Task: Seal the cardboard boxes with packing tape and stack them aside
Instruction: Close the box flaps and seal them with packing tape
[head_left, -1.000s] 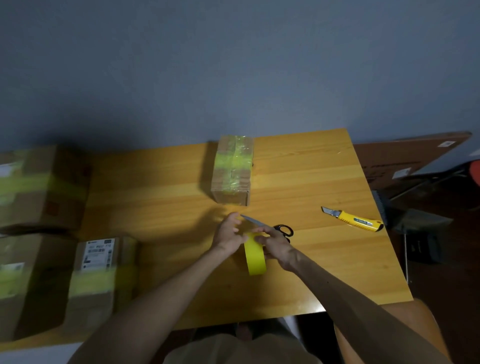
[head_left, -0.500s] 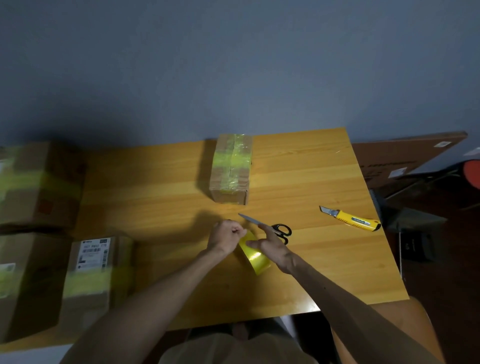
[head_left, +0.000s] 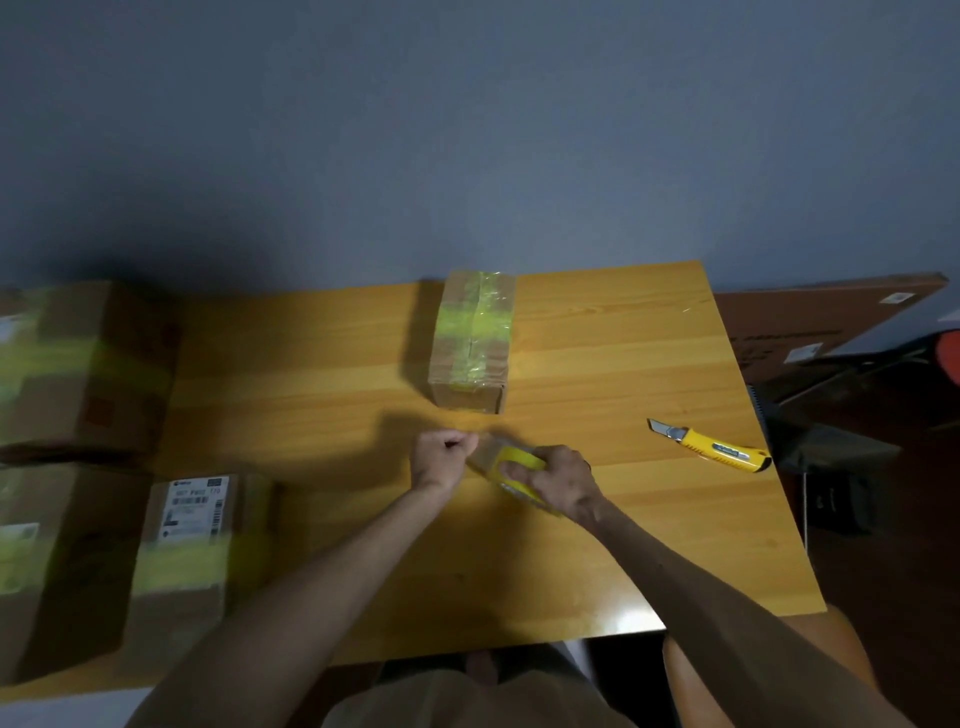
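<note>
The right grip (head_left: 556, 483) is curled round a yellow tape roll (head_left: 519, 460) and holds it just above the wooden surface (head_left: 623, 364), near the front middle. The left grip (head_left: 441, 460) is balled like a fist just beside it. Its fingertips pinch the loose end of the tape, so a short strip (head_left: 485, 449) runs between the two. The right grip covers much of the roll, and the picture is blurry there. Behind them, near the wall, sits a small box (head_left: 470, 343) with yellow tape across its top. A yellow knife (head_left: 714, 449) lies well off to the right with its blade out. On the left are three more taped boxes: a big box (head_left: 83, 364) at the back, a box with a white label (head_left: 192, 540) in front, and another box (head_left: 21, 561) at the edge of the view. A flat brown board (head_left: 831, 322) is past the right side of the surface.
</note>
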